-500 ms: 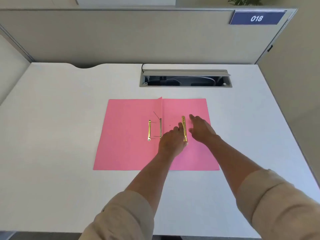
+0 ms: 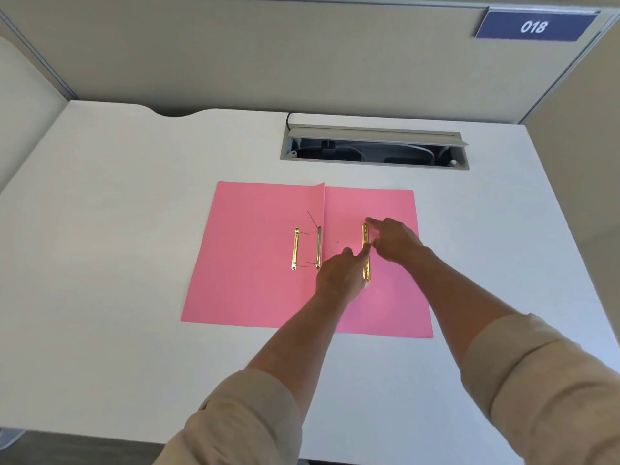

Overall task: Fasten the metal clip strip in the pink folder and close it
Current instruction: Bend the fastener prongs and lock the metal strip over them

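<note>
Both hands over the right leaf of the pink folder [image 2: 261,263], open flat on the white counter [image 2: 117,229]. Nearest, left hand [image 2: 339,276], fingers curled, index tip pressing the middle of the loose metal clip strip [image 2: 366,251]; whether actually pinching, unclear. Just past it, right hand [image 2: 392,239], fingertips at the strip's far half from the right. Strip's long axis near-to-far, parallel to the folder's spine [image 2: 323,209]. Left of the spine, a mounted brass bar [image 2: 295,249] with prongs [image 2: 318,246] — likely target, nearer the left hand.
</note>
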